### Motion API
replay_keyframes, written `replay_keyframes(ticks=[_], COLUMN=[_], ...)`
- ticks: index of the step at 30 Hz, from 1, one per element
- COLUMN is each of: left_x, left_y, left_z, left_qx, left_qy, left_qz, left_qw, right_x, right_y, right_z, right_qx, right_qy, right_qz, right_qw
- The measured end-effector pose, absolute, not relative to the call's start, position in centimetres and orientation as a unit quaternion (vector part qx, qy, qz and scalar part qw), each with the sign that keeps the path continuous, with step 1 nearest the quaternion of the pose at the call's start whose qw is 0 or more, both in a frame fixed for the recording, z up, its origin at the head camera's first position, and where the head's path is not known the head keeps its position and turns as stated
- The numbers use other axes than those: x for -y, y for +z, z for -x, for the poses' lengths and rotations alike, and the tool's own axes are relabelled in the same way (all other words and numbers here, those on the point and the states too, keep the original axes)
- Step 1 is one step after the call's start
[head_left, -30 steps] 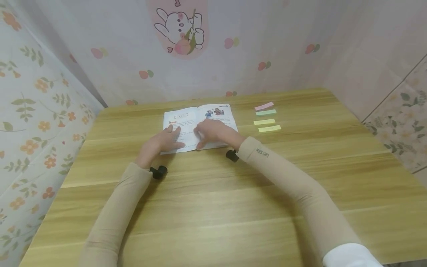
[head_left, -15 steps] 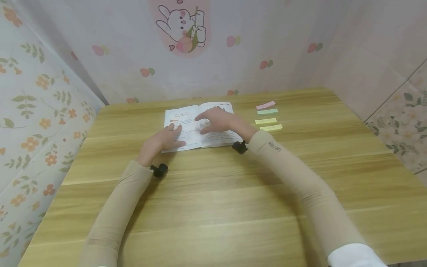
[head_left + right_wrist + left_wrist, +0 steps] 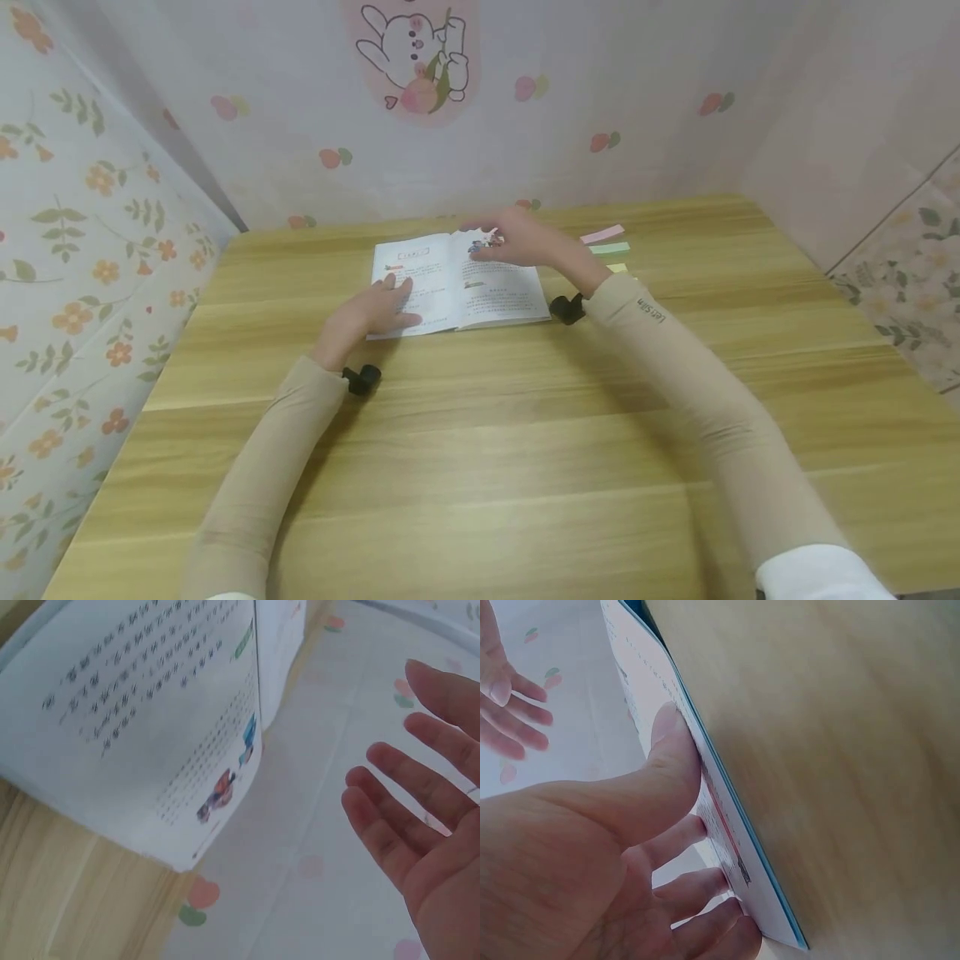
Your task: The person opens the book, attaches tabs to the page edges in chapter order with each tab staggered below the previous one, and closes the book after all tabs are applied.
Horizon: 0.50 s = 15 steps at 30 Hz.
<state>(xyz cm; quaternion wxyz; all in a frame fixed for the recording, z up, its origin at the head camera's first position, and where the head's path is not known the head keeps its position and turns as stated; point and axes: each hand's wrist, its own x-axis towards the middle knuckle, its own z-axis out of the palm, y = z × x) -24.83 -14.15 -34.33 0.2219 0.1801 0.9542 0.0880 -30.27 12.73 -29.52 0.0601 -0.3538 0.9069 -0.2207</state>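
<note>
An open book with printed text and small colour pictures lies on the wooden table, near its far side. My left hand lies flat on the left page, fingers spread; in the left wrist view its thumb rests at the book's near edge. My right hand hovers over the top of the right page with straight fingers and holds nothing. The right wrist view shows this hand lifted beyond the far corner of the right page.
Coloured sticky strips lie right of the book: a pink one, a green one and a yellow one partly behind my right forearm. Patterned walls close the table at the back and both sides.
My right hand has moved from the lower middle of the book up to its far right corner and come off the page. My left hand has stayed on the left page.
</note>
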Motion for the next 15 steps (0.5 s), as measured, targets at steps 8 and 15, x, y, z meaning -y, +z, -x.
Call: replay_keyframes(ticks=[8, 15], left_x=[14.1, 14.2], left_y=[-34.2, -34.3], left_z=[24.9, 25.0], left_qx=[-0.954, -0.954], left_qy=[0.086, 0.081], left_qz=[-0.180, -0.179], left_qw=[0.224, 0.227], right_x=[-15.4, -18.6], right_y=[-29.2, -29.3], right_z=[31.3, 32.8], right_qx=[-0.916, -0.919], right_qy=[-0.239, -0.269], right_qz=[0.317, 0.284], right_qw=[0.055, 0.043])
